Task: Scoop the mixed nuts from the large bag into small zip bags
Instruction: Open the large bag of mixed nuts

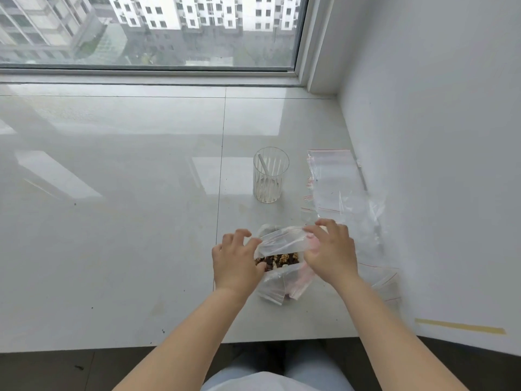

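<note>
A clear bag of mixed nuts [282,260] lies on the white sill in front of me, with brown nuts showing through its middle. My left hand [235,259] holds the bag's left side, fingers curled over the plastic. My right hand [331,249] grips the right side and the folded top flap [282,239]. A ribbed clear glass [270,179] stands behind the bag with a white scoop handle [265,165] leaning inside it. Empty zip bags with red seal lines [332,179] lie to the right, near the wall.
The glossy white sill [127,221] stretches to the left. A white wall [437,165] closes the right side and a window [155,32] runs along the back. More small bags [387,283] lie by my right wrist. The sill's front edge sits just above my lap.
</note>
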